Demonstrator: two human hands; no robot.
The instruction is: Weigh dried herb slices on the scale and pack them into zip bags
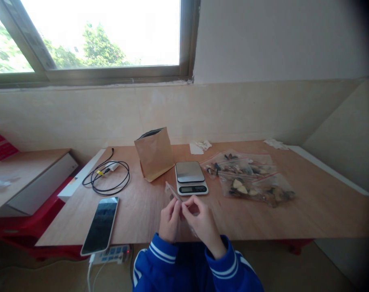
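Near the table's front edge, my left hand and my right hand come together on a clear plastic zip bag. Fingers and thumbs of both pinch its upper edge. My hands hide most of the bag, and I cannot make out what is in it. Just beyond them stands a digital kitchen scale with a bare metal plate. An open-topped brown paper pouch stands upright to the left of the scale. Several clear zip bags with dark and pale dried slices lie to its right.
A smartphone lies at the front left, overhanging the edge above a power strip. Behind it is a coiled black cable with a white adapter. Crumpled tissue lies at the back, and a red stool stands left.
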